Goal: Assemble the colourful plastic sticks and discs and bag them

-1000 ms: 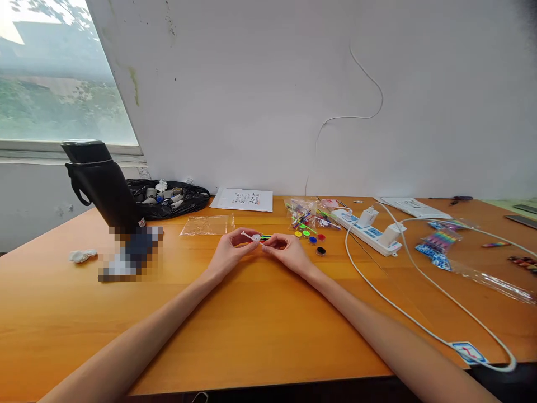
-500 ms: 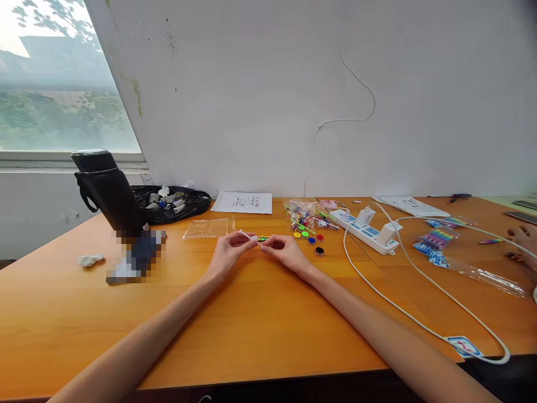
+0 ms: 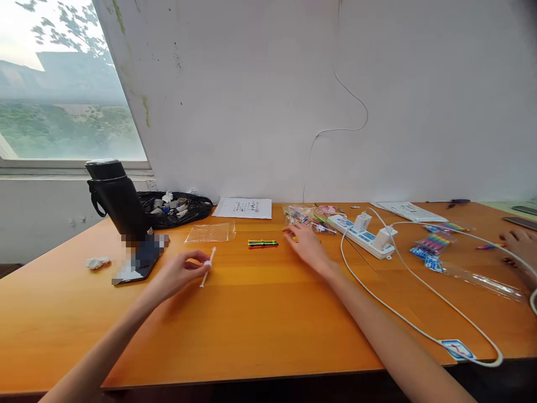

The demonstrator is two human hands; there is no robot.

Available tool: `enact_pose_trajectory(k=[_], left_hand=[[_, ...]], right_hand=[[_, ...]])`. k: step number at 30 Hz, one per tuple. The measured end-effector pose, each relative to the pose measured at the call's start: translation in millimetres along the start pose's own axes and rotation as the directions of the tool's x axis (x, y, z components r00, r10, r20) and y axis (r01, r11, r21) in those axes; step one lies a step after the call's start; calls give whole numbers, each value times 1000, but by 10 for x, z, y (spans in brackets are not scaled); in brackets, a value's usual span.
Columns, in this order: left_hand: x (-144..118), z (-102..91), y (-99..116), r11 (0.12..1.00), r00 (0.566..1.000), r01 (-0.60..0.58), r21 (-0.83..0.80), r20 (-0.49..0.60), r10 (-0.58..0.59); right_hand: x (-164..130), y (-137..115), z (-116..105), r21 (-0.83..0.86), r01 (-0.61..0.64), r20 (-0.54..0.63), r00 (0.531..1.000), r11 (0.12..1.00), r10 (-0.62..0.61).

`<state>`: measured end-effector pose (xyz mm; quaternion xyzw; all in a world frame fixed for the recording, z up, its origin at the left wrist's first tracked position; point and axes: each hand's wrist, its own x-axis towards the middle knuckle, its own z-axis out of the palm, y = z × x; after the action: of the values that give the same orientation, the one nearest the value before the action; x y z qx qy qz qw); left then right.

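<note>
My left hand [image 3: 178, 274] pinches a thin white plastic stick [image 3: 212, 255] with small knobs at its ends, tilted above the table. Fingers outstretched, my right hand [image 3: 308, 246] is over the spot beside a clear bag [image 3: 293, 212] of colourful thin pieces. It covers most of the small coloured discs there; whether it touches one I cannot tell. Between the hands a neat row of coloured sticks [image 3: 262, 244], yellow, green, dark and red, lies on the table.
A flat clear bag [image 3: 210, 232] lies behind my left hand. At left stand a black bottle [image 3: 119, 196], a phone [image 3: 142, 263] and crumpled tissue [image 3: 97, 262]. On the right are a power strip [image 3: 356, 238], looping white cables and another person's hand [image 3: 520, 246].
My hands have separated. The left moved left and nearer with the white stick; the right let go of it and moved right over the discs. The row of sticks is now uncovered.
</note>
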<state>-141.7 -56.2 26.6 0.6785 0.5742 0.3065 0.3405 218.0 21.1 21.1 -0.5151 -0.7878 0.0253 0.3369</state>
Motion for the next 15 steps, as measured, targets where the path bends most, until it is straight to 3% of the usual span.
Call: enact_pose_trajectory(k=[3, 7, 9, 12, 15], left_hand=[[-36, -173, -131, 992, 995, 86, 87, -58, -82], [0, -150, -208, 994, 994, 110, 26, -33, -109], [33, -130, -257, 992, 992, 126, 2, -28, -126], [49, -141, -339, 993, 994, 94, 77, -62, -89], [-7, -117, -284, 966, 976, 54, 253, -218, 2]], right_hand=[[33, 335, -78, -252, 14, 65, 998, 968, 3], [29, 388, -53, -233, 39, 135, 991, 972, -7], [19, 273, -34, -135, 21, 121, 993, 991, -5], [-11, 34, 3, 155, 28, 154, 987, 988, -52], [-61, -213, 71, 419, 21, 206, 972, 908, -117]])
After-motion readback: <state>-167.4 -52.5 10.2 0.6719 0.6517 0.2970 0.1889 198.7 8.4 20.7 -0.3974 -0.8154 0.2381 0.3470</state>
